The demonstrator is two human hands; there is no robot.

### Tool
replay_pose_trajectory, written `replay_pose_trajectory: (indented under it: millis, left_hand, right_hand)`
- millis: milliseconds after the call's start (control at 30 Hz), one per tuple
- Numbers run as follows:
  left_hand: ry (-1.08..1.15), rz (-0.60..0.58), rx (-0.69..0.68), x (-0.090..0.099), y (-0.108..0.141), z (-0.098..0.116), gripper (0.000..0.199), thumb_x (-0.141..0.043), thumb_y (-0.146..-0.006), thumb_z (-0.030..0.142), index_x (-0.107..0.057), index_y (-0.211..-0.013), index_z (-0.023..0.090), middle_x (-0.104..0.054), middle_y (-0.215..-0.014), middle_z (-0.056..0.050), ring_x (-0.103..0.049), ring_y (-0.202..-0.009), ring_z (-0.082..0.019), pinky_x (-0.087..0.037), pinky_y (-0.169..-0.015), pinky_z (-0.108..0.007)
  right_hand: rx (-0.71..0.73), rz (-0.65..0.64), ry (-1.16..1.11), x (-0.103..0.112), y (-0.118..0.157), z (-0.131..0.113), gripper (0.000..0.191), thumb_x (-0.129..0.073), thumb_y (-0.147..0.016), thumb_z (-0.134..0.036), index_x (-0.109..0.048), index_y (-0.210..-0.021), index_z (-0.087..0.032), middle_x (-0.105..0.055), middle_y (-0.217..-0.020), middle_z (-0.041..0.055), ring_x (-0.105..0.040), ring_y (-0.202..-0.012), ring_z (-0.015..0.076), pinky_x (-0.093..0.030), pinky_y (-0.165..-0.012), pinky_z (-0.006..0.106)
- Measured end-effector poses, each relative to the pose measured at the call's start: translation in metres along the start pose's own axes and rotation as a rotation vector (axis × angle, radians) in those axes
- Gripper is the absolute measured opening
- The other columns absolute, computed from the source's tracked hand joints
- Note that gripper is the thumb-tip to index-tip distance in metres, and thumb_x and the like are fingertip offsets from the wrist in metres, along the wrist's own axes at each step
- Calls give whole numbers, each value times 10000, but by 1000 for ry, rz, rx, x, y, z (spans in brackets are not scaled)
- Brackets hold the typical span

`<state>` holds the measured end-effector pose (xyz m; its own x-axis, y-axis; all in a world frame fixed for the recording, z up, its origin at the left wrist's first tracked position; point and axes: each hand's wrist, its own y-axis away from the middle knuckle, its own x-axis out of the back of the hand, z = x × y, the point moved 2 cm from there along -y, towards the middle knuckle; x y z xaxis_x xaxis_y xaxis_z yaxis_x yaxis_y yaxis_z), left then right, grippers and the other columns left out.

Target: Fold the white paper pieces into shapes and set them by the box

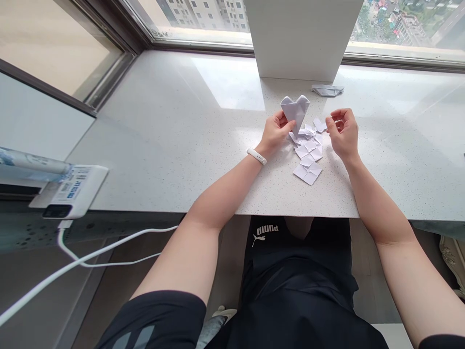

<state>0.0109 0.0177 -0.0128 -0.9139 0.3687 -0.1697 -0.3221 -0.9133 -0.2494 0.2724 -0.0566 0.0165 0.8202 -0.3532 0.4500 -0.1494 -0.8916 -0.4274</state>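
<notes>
A white folded-paper shape with two rounded lobes and a pointed lower end [295, 110] stands upright in my left hand [278, 130]. Its thumb and fingers are closed on the paper's lower left side. Beneath the point lies a loose pile of small white folded-paper pieces [308, 150], several with crossing creases. My right hand [343, 133] is to the right of this pile, its fingers loosely curled and a gap showing by the thumb. A small folded-paper piece [319, 125] lies close to that thumb; whether they touch is unclear.
Behind my hands, a long folded-paper piece [327, 90] lies on the speckled white counter [174, 131] near a white pillar [301, 39]. A white power bank [82, 189] with a cable [101, 249] sits at the left front edge. Windows border the counter.
</notes>
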Motion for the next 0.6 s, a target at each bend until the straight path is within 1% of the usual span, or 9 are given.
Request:
replay_pose_trajectory:
  millis: [133,200,267,333,367,400,433,500,600]
  left_hand:
    - [6,215,46,23,-13,-6,498,-1045,-1013,454,-848,-1433,271,-958,-1361,-122,-849,-1528,-382,-718,-1296,-563]
    - [7,277,74,33,-18,-11,503,-1012,-1044,453,-826,-1475,273,-956,-1378,-123,-864,-1506,-361,-729,-1274,-535]
    - [11,295,86,38,-21,-15,482,-989,-1063,436,-816,-1486,282,-950,-1403,-123,-864,-1512,-354,-730,-1273,-534]
    - [12,284,90,39,-22,-17,437,-987,-1056,406,-823,-1442,285,-948,-1417,-122,-857,-1522,-357,-730,-1278,-542]
    - [12,276,93,39,-21,-16,407,-989,-1046,385,-829,-1406,280,-949,-1419,-124,-855,-1522,-359,-730,-1279,-545]
    - [12,272,96,38,-21,-16,375,-988,-1037,362,-834,-1368,275,-951,-1418,-127,-854,-1519,-359,-731,-1279,-544]
    - [11,272,100,37,-20,-15,345,-984,-1031,339,-836,-1335,269,-953,-1414,-130,-854,-1516,-359,-731,-1277,-541]
    - [9,279,106,35,-19,-12,313,-971,-1030,310,-833,-1307,260,-956,-1402,-128,-852,-1516,-355,-732,-1272,-534]
    - [-2,270,108,34,-18,-10,313,-963,-1039,325,-828,-1316,271,-958,-1393,-118,-849,-1520,-347,-731,-1268,-529]
  right_hand:
    - [6,-97,81,2,1,-3,452,-799,-1116,-665,-818,-1395,-310,-859,-1204,115,-814,-1039,320,-741,-923,524]
    - [8,-165,114,-1,3,-2,425,-821,-1082,-574,-840,-1393,-284,-880,-1272,142,-819,-1101,347,-747,-979,558]
    - [38,-229,168,-5,7,-2,451,-828,-1060,-507,-849,-1445,-274,-874,-1453,181,-805,-1281,408,-730,-1106,636]
    - [85,-283,222,-10,10,-1,481,-823,-1058,-462,-849,-1502,-278,-835,-1611,192,-737,-1482,469,-651,-1265,731]
    - [103,-311,241,-12,11,-1,476,-815,-1063,-447,-853,-1508,-281,-831,-1632,190,-708,-1536,485,-602,-1322,767]
    - [114,-340,252,-13,12,-2,454,-805,-1071,-435,-862,-1495,-282,-843,-1613,188,-701,-1545,492,-565,-1355,789]
    - [116,-367,256,-15,13,-3,421,-797,-1076,-426,-873,-1464,-282,-865,-1561,189,-717,-1513,490,-550,-1362,797]
    - [106,-399,243,-17,13,-5,343,-798,-1073,-414,-891,-1375,-281,-904,-1427,189,-769,-1385,471,-577,-1323,783]
    - [67,-383,189,-19,13,-9,278,-826,-1049,-407,-888,-1288,-280,-917,-1306,177,-809,-1228,429,-648,-1225,732]
